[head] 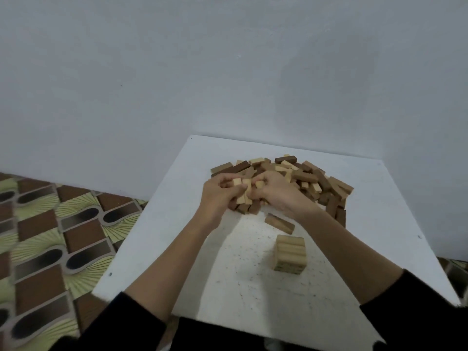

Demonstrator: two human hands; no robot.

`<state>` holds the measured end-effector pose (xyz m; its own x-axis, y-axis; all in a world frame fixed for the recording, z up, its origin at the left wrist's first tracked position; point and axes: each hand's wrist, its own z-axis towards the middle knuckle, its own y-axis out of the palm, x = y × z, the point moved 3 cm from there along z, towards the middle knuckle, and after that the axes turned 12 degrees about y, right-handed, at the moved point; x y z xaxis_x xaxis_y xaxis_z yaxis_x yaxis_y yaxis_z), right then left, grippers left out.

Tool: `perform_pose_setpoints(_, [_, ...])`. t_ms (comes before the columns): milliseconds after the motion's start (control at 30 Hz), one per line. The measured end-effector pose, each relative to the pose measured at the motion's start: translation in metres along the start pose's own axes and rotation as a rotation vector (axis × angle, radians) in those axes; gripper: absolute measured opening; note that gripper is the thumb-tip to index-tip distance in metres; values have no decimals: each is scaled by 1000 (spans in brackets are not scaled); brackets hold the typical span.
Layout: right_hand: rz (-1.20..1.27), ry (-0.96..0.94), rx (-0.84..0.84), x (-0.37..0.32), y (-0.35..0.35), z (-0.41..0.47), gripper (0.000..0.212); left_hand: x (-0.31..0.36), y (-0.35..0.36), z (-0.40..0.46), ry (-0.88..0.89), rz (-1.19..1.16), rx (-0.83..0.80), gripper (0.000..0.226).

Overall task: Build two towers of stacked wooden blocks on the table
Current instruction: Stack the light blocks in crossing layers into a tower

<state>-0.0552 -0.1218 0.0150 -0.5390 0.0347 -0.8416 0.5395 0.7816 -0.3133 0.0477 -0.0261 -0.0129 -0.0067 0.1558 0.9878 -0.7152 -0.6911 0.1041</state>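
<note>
Your left hand [219, 192] and right hand [274, 190] meet at the near edge of the block pile [304, 178], fingers of both curled around a small cluster of pale blocks [245, 190] held upright between them; the left grips two or three from its side and the right pinches one against them, though motion blur makes the exact count and which finger touches which block hard to make out. Your hands cover the near middle of the pile, so what lies under your palms is hidden. The rest of the pile, light and dark brown pieces jumbled together, spreads beyond and to the right of your right hand. Just behind your right wrist, toward you, a single brown block [279, 223] lies flat and apart from the pile. Nearer to you still, below your right forearm, stands a short stack of pale blocks [289, 254], a few layers high, its top layer showing three side by side. All of this sits on the white table [228, 287], speckled with dark marks, its near edge partly covered by your black sleeves [417, 312]. Left of your left arm, a patterned floor [50, 236] shows; a plain pale wall [228, 72] rises beyond the pile.
</note>
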Motion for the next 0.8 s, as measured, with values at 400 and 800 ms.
perform_pose_setpoints(400, [-64, 51, 225, 44, 94, 3, 28, -43, -64, -33, 10, 505, -48, 16])
perform_pose_setpoints(800, [-206, -40, 423, 65, 94, 13, 25, -53, -69, -29, 144, 633, -94, 44])
